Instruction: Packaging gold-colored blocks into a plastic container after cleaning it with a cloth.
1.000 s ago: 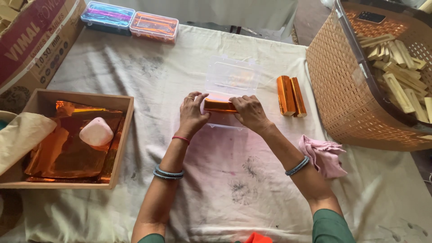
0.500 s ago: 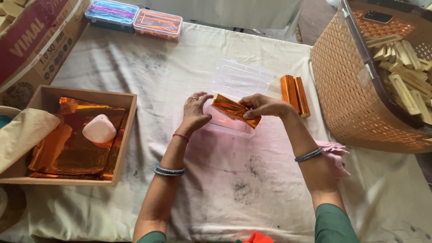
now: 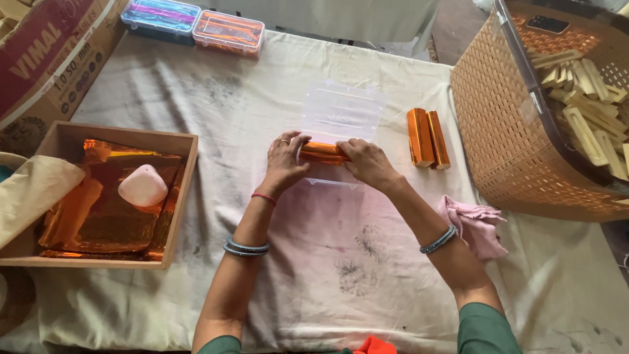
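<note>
Both hands press on an orange foil-wrapped bar [image 3: 322, 152] that lies across an open clear plastic case [image 3: 342, 113] on the cloth-covered table. My left hand [image 3: 285, 162] grips its left end, my right hand [image 3: 365, 161] its right end. The bar lies level between the case's lid and base. Two more orange foil-wrapped bars [image 3: 427, 138] lie side by side just right of the case.
A wooden tray [image 3: 178, 196] at the left holds orange foil sheets and a pink block [image 3: 142, 185]. A woven basket [image 3: 504, 137] with pale wooden pieces stands at the right. A pink rag [image 3: 477, 225] lies near my right forearm. Two filled clear cases [image 3: 194, 23] sit at the back.
The bar was lifted and tilted between my hands half a second ago; now it lies level, pressed down on the open case.
</note>
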